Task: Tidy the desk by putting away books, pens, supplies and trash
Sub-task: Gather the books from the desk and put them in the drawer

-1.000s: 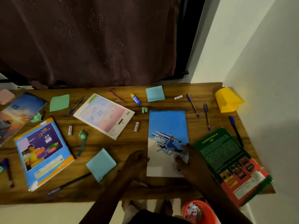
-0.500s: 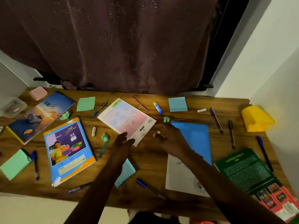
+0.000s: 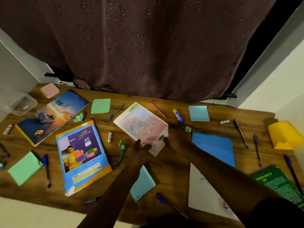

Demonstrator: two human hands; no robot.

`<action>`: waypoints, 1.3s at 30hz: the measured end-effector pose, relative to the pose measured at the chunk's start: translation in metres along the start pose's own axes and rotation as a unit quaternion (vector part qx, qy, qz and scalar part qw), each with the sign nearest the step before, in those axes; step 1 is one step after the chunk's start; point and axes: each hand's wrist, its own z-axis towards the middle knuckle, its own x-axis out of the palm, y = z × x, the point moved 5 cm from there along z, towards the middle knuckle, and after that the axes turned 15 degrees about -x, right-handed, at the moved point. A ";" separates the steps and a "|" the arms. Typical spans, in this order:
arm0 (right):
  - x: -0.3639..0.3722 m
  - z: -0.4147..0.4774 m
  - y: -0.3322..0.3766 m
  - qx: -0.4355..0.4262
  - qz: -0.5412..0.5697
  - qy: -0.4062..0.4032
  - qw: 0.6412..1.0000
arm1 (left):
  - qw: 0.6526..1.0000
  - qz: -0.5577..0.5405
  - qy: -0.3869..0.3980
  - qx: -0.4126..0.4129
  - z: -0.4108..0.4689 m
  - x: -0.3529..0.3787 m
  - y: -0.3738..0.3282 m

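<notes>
Ok, pink notebook (image 3: 143, 125) lies skewed mid-desk (image 3: 164, 175). Left hand (image 3: 140, 146) rests with straight fingers on its near edge; right hand (image 3: 175, 139) is at the near corner, grip unclear. Best to pinch both sides and lift level.

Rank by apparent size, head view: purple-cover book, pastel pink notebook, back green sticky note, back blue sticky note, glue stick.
1. purple-cover book (nearer the camera, so unsure)
2. pastel pink notebook
3. green sticky note and blue sticky note: look alike, not ranked
4. glue stick
</notes>
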 end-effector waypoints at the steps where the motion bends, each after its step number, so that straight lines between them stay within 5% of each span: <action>1: 0.001 0.002 0.000 0.003 0.006 -0.004 1.000 | 1.000 0.002 0.003 0.003 0.001 -0.001 0.000; 11: -0.026 -0.001 -0.001 0.043 0.263 -0.168 0.949 | 1.000 -0.015 0.003 -0.006 -0.004 -0.006 0.001; 18: -0.066 -0.094 0.066 -0.162 0.170 -0.287 0.929 | 0.981 -0.120 0.080 0.129 -0.055 0.002 -0.053; 25: -0.069 -0.178 0.060 -0.219 0.128 -0.300 0.920 | 0.971 -0.050 0.012 0.235 -0.086 0.024 -0.052; 30: -0.050 -0.223 -0.023 -0.041 0.204 -0.357 0.911 | 0.983 0.000 0.069 0.172 -0.100 0.068 -0.029; 35: -0.015 -0.260 -0.083 0.158 0.403 -0.363 0.825 | 0.985 0.070 0.113 0.113 -0.090 0.121 0.009; 39: 0.005 -0.281 -0.110 0.194 0.370 -0.336 0.844 | 0.975 0.147 0.149 0.073 -0.074 0.151 0.043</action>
